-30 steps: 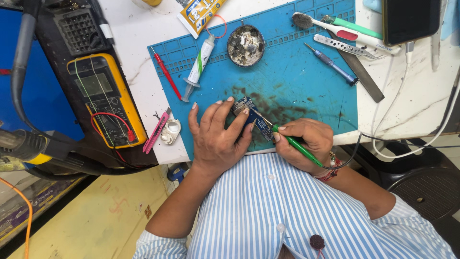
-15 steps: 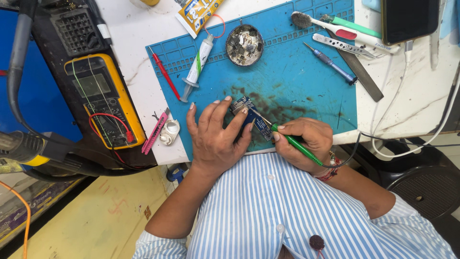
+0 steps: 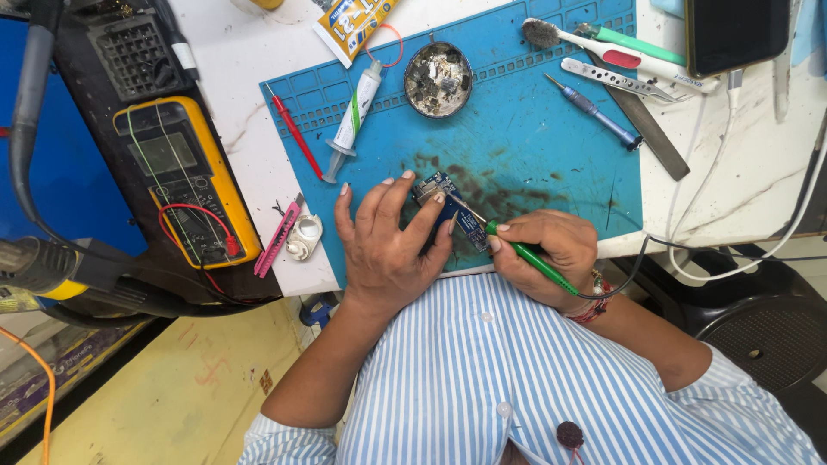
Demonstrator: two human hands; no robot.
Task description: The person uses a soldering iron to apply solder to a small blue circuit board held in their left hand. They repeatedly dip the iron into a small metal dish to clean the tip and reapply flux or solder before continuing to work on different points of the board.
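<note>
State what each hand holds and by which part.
The right hand grips a green-handled soldering iron by its handle, tip on the board. The left hand pins a small blue circuit board to the blue mat with its fingertips.

Upper left of the frame, a yellow-cased meter [image 3: 185, 176] lies on the black stand, its grey-green rectangular screen [image 3: 164, 153] blank. At the top centre, a yellow and blue packet [image 3: 355, 23] pokes in from the edge. Upper right, a dark phone [image 3: 732, 33] lies flat with its black screen unlit. Just below the packet, a white syringe [image 3: 355, 116] carries a green label strip.
</note>
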